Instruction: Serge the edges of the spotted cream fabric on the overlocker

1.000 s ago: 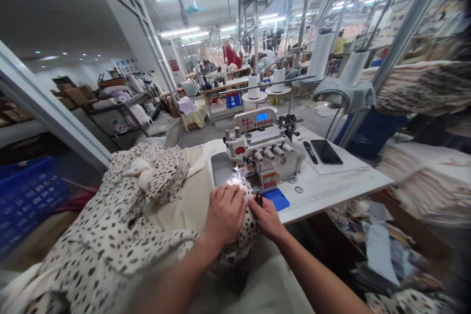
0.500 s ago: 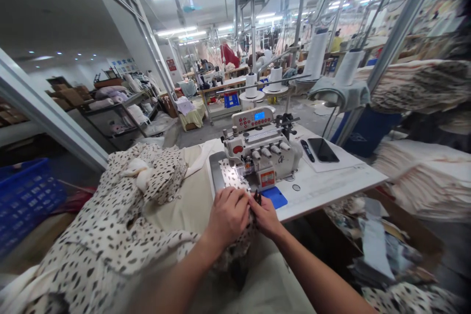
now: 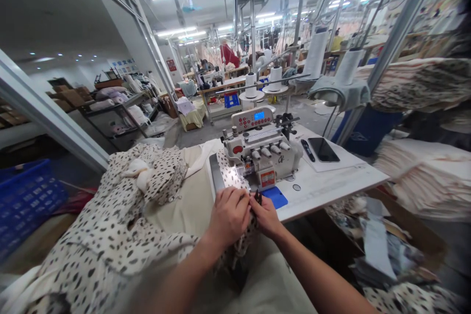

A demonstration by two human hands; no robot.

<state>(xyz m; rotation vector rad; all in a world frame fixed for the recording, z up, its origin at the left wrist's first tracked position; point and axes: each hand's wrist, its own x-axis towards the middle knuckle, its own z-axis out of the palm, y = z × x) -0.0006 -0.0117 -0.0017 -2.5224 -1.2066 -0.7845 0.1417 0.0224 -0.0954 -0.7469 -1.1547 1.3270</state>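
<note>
A white overlock sewing machine [image 3: 263, 149] stands lit on the table, with black-spotted cream fabric [image 3: 228, 175] lying flat at its needle area. At the fabric's near edge, my left hand [image 3: 230, 213] is closed, fingers bent over the cloth. My right hand [image 3: 268, 217] touches it from the right, thumb and fingers pinching the same fabric. Dark pointed tips, perhaps thread snips [image 3: 258, 197], stick up from the right hand; their lower part is hidden. Below both hands the spotted cloth hangs down in folds towards my lap.
A large heap of spotted fabric [image 3: 110, 235] covers the left side. Right of the machine lie a phone [image 3: 323, 150] and a dark pen-like tool [image 3: 307, 150]. Thread cones [image 3: 275, 79] stand behind. A scrap box [image 3: 408, 216] and stacked cloth [image 3: 427, 176] are at right.
The spotted fabric has slid away from me past the needle area, and more of it shows on the far side. Both hands have stayed almost in place.
</note>
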